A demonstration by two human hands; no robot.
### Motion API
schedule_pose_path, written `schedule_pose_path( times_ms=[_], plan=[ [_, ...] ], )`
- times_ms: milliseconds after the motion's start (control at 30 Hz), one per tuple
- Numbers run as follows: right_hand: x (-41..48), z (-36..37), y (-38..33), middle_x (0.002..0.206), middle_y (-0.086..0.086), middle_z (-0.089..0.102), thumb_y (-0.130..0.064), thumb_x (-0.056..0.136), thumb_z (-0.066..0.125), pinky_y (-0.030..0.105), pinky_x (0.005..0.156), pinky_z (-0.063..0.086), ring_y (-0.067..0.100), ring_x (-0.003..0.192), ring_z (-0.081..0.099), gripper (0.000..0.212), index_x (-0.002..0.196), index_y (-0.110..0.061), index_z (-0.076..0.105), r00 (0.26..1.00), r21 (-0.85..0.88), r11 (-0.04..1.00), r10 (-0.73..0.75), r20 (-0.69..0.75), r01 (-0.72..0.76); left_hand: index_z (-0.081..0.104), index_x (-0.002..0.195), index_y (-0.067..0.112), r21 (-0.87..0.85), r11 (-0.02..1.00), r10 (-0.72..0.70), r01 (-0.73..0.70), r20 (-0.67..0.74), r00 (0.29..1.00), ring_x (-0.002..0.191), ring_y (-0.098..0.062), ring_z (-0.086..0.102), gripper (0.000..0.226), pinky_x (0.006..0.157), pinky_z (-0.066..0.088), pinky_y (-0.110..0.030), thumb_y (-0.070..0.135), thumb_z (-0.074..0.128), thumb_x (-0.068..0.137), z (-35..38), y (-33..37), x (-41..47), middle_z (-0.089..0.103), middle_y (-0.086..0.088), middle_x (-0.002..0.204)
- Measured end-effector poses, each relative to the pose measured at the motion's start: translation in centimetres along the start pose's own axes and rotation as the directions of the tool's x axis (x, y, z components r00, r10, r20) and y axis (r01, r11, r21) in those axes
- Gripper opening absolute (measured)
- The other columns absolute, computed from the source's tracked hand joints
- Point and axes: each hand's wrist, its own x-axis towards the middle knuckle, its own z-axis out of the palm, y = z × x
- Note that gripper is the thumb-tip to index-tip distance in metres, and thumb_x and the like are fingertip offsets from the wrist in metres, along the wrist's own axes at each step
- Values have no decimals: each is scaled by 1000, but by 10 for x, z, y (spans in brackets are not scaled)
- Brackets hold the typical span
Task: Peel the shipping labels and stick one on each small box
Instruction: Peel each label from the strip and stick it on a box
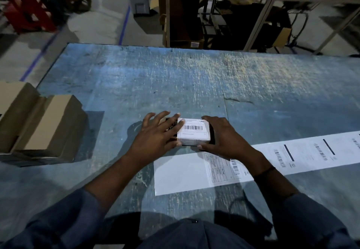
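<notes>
Box (194,142) on counter (194,83), label (192,130) on top, left hand (157,135) flat, fingers spread over its left edge, right hand (224,137) clamped round right end

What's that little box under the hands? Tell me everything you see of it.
The small box is dark, lying flat on the worn blue table. A white shipping label with a barcode covers most of its top and folds over the near side. The left hand presses flat on its left part; the right hand grips its right end.
</notes>
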Motion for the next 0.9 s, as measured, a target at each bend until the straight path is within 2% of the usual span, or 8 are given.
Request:
schedule_pose_path(
  times_ms=[167,300,433,533,600,733,833,900],
  plan=[
    [-2,15,-2,164,6,31,-56,80,76,50,120,30,30,149,27,100,159,-17,30,977,-217,965,-174,-121,145,69,133,26,29,997,82,-77,-286,955,141,-23,54,32,112,35,-55,38,57,106,6,13,-14,63,11,145],
    [3,18,-13,153,9,45,-47,88,71,47,110,42,32,135,45,82,159,-28,34,942,-323,904,-325,-89,281,71,132,28,39,994,106,-99,-317,942,137,-20,58,31,109,37,-54,21,62,103,7,9,-14,65,14,142],
    [-3,13,-15,137,6,53,-51,86,73,38,87,52,29,115,54,73,151,-34,46,962,-273,949,-210,-176,158,76,123,26,-49,997,45,-67,-354,934,131,-21,63,31,114,33,-50,17,57,101,3,18,7,72,12,131],
    [-16,9,2,131,4,54,-59,83,67,44,85,55,29,111,55,73,150,-35,46,957,-190,981,-19,-289,-38,80,113,27,-120,992,-3,-49,-400,917,122,-19,67,25,114,35,-47,18,66,95,5,43,42,76,11,121],
    [-26,0,24,126,5,56,-63,81,62,47,86,54,32,110,56,73,147,-34,49,916,-117,977,119,-384,-176,79,112,27,-180,983,-41,-30,-376,926,120,-18,67,20,113,37,-45,25,71,94,11,65,68,76,11,122],
    [-45,-31,81,120,12,58,-52,82,74,48,87,53,37,107,56,66,141,-28,57,765,-51,918,297,-571,-394,75,121,25,-270,962,-88,39,-171,981,119,-23,68,35,109,34,-41,33,77,87,30,110,127,75,5,126],
    [-50,-57,119,117,17,56,-45,81,79,47,87,51,41,105,56,63,137,-24,60,647,24,854,412,-641,-520,65,137,25,-299,952,-52,63,42,998,131,-28,59,48,110,32,-40,36,72,91,41,144,177,67,2,140],
    [-48,-69,137,114,19,55,-43,81,79,46,85,49,42,102,56,61,135,-22,60,596,49,821,452,-663,-568,57,146,24,-305,950,-31,63,110,994,139,-28,51,51,114,30,-41,35,65,97,49,163,205,58,1,150]
  ],
)
